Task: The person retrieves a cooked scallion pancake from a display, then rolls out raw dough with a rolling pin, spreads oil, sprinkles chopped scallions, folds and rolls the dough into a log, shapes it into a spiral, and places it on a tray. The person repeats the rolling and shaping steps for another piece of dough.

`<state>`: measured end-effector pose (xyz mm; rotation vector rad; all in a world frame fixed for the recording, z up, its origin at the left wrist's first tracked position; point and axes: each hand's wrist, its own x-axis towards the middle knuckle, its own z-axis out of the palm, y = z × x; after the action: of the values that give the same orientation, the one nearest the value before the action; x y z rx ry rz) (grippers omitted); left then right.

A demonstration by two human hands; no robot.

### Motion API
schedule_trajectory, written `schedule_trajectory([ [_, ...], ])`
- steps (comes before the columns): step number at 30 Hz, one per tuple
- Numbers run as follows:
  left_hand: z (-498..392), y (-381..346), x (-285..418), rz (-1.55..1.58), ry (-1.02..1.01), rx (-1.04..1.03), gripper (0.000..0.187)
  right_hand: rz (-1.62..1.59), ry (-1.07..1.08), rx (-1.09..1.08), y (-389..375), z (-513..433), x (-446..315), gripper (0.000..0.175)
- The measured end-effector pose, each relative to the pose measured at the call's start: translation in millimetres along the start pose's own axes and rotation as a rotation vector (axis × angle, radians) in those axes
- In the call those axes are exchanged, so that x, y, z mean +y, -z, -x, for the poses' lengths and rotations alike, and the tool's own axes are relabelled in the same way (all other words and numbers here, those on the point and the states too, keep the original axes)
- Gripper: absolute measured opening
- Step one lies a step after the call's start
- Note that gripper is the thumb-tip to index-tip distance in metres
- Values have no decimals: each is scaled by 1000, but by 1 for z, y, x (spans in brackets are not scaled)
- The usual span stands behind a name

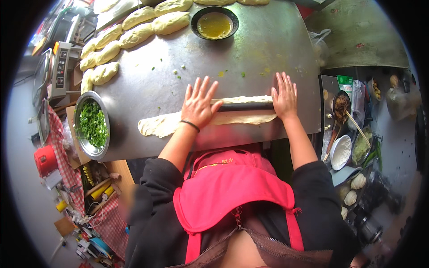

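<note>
A long, flattened strip of dough point(157, 125) lies across the metal worktop, with a dark rolling pin point(247, 107) over it. My left hand point(200, 102) is flat over the pin's left part, fingers spread, its thumb along the pin. At the pin's right end my right hand point(285, 97) lies flat, fingers straight and pointing away from me. Neither hand is curled around the pin. The palms hide both pin ends and part of the dough. Dough shows on the far side of the pin and on the near side.
The metal worktop point(134, 77) carries scattered scallion bits. Several oiled dough pieces point(136, 35) line its far left edge. A black bowl of yellow liquid point(215, 25) stands at the back. A metal bowl of chopped scallions point(92, 124) sits left. To the right is a white bowl of powder point(341, 152).
</note>
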<state>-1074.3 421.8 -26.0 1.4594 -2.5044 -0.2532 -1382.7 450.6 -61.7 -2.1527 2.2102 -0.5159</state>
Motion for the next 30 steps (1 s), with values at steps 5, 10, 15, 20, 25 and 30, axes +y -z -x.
schedule_trajectory([
  [5, -35, -8, -12, -36, 73, -24, 63, 13, -65, 36, -11, -48, 4, 56],
  [10, -61, -12, -23, 4, 199, 83, 69, 35, -55, 105, -13, -71, 1, 59],
  [15, 11, -12, 5, 16, 116, 71, 71, -94, 17, 106, 2, 2, 1, 59],
  [20, 69, -5, 26, 41, 84, -101, 65, -56, 52, -28, 20, 70, -1, 55],
  [25, 105, 1, 38, 82, 22, -50, 57, -57, 84, -53, 24, 113, 5, 53],
  [30, 117, 8, 27, 186, -67, 54, 40, -116, 212, 3, 23, 140, 19, 48],
])
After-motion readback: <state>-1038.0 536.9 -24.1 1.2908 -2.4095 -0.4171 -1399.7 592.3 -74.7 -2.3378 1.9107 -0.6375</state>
